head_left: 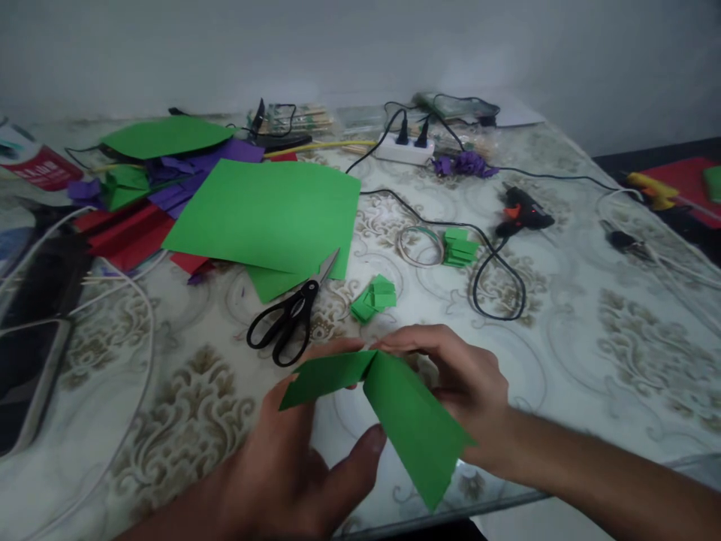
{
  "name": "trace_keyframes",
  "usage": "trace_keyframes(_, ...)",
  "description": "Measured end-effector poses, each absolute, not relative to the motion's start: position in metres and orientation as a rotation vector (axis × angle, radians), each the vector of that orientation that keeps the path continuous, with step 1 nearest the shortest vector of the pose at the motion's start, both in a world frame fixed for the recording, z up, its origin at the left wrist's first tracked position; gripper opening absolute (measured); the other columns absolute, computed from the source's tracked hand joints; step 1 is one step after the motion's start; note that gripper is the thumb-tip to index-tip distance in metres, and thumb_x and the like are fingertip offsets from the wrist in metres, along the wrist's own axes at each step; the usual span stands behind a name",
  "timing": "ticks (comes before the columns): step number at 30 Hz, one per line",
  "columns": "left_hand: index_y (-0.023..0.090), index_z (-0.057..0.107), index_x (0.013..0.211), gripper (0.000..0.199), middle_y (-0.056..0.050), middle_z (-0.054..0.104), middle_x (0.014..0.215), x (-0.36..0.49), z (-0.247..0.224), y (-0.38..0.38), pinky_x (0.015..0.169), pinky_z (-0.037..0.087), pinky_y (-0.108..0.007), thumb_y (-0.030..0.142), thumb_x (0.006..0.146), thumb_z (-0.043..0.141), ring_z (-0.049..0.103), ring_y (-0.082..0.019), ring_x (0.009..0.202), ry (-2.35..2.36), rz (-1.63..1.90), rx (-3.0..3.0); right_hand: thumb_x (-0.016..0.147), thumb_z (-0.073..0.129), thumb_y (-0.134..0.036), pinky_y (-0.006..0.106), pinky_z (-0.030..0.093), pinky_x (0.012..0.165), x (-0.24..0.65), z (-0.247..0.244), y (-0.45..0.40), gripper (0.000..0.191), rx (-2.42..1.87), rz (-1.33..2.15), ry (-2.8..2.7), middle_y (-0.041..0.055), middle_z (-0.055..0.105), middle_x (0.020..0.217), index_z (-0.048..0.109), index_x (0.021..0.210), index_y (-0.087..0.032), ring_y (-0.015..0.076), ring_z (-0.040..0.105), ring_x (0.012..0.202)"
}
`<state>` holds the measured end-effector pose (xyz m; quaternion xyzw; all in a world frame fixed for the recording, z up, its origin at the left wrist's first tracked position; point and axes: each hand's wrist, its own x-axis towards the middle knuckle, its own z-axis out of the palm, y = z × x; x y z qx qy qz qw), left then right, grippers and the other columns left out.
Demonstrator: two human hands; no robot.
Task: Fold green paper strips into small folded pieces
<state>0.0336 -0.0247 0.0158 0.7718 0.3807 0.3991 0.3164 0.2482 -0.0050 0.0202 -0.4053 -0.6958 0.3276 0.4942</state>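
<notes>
A folded green paper piece is held above the table's near edge, its two flaps spread from a crease at the top. My left hand grips its left flap from behind, with the thumb below the crease. My right hand holds it along the right side, fingertips near the crease. Just beyond the hands lie small folded green pieces. Black-handled scissors rest to their left, the blade tips on a large green sheet.
A black glue gun with a looped cord lies at the right, near a tape roll and folded green strips. Behind stands a white power strip. Red paper, a phone and white cables are at the left.
</notes>
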Motion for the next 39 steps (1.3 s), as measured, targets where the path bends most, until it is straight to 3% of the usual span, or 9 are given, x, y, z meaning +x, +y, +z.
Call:
trace_keyframes(3,0.027,0.058,0.134,0.042,-0.009,0.067,0.126,0.032,0.022,-0.022,0.089,0.066,-0.04,0.02,0.093,0.064,0.072,-0.027,0.108,0.974,1.064,1.825,0.089,0.077,-0.016,0.024,0.064,0.081,0.25,0.021,-0.008,0.032,-0.985,0.743,-1.735,0.004,0.081,0.1,0.065,0.119,-0.022,0.0167,0.079,0.085)
trace_keyframes(5,0.028,0.068,0.117,0.024,-0.005,0.073,0.112,0.033,0.027,-0.019,0.08,0.067,-0.033,0.016,0.099,0.056,0.076,-0.021,0.092,1.097,1.078,1.737,0.087,0.076,-0.012,0.026,0.064,0.082,0.252,0.021,-0.009,0.038,-0.986,0.712,-1.785,0.0042,0.081,0.104,0.064,0.121,-0.023,0.0174,0.079,0.087)
trace_keyframes(8,0.027,0.072,0.097,0.02,0.001,0.074,0.09,0.037,0.031,-0.015,0.067,0.066,-0.027,0.012,0.099,0.059,0.075,-0.016,0.074,1.168,1.104,1.65,0.085,0.074,-0.007,0.027,0.064,0.078,0.25,0.02,-0.009,0.042,-1.005,0.771,-1.762,0.004,0.081,0.105,0.064,0.121,-0.025,0.0182,0.079,0.085)
trace_keyframes(15,0.028,0.073,0.096,0.011,0.002,0.08,0.094,0.034,0.034,-0.013,0.074,0.066,-0.024,0.018,0.095,0.071,0.078,-0.017,0.084,1.118,1.014,1.507,0.09,0.076,-0.019,0.025,0.059,0.063,0.239,0.023,0.005,0.009,-1.016,1.354,-1.249,0.002,0.077,0.08,0.075,0.099,-0.022,0.014,0.071,0.068)
trace_keyframes(18,0.03,0.074,0.11,0.016,-0.001,0.08,0.101,0.024,0.034,-0.011,0.071,0.064,-0.025,0.025,0.096,0.068,0.077,-0.02,0.089,1.105,0.93,1.571,0.086,0.082,-0.021,0.022,0.056,0.06,0.239,0.024,0.009,0.007,-1.02,1.437,-1.185,0.0006,0.076,0.075,0.079,0.093,-0.022,0.0121,0.068,0.064)
trace_keyframes(21,0.031,0.072,0.116,0.018,-0.002,0.079,0.109,0.017,0.035,-0.008,0.081,0.063,-0.028,0.03,0.099,0.065,0.076,-0.021,0.099,1.133,0.948,1.609,0.085,0.084,-0.021,0.022,0.054,0.057,0.241,0.024,0.009,0.007,-1.043,1.45,-1.195,0.0004,0.077,0.074,0.082,0.091,-0.023,0.0119,0.068,0.062)
trace_keyframes(23,0.03,0.072,0.113,0.015,-0.001,0.079,0.106,0.017,0.036,-0.006,0.082,0.063,-0.028,0.027,0.1,0.064,0.077,-0.02,0.096,1.165,0.959,1.656,0.084,0.085,-0.022,0.023,0.055,0.059,0.241,0.023,0.008,0.007,-1.06,1.448,-1.227,0.0014,0.079,0.077,0.083,0.091,-0.023,0.0129,0.069,0.063)
trace_keyframes(28,0.027,0.075,0.098,0.01,0.002,0.081,0.086,0.022,0.035,-0.001,0.067,0.062,-0.026,0.02,0.096,0.068,0.077,-0.018,0.074,1.244,0.922,1.867,0.088,0.081,-0.025,0.027,0.059,0.07,0.242,0.024,0.009,0.007,-1.064,1.478,-1.292,0.0047,0.081,0.089,0.084,0.094,-0.022,0.0165,0.073,0.078)
trace_keyframes(39,0.024,0.072,0.103,0.007,0.001,0.08,0.094,0.024,0.029,-0.004,0.072,0.06,-0.025,0.021,0.098,0.069,0.077,-0.016,0.082,1.185,0.931,2.009,0.092,0.078,-0.024,0.029,0.057,0.077,0.242,0.021,0.01,0.005,-0.973,1.495,-1.375,0.0038,0.078,0.091,0.083,0.095,-0.024,0.0174,0.071,0.085)
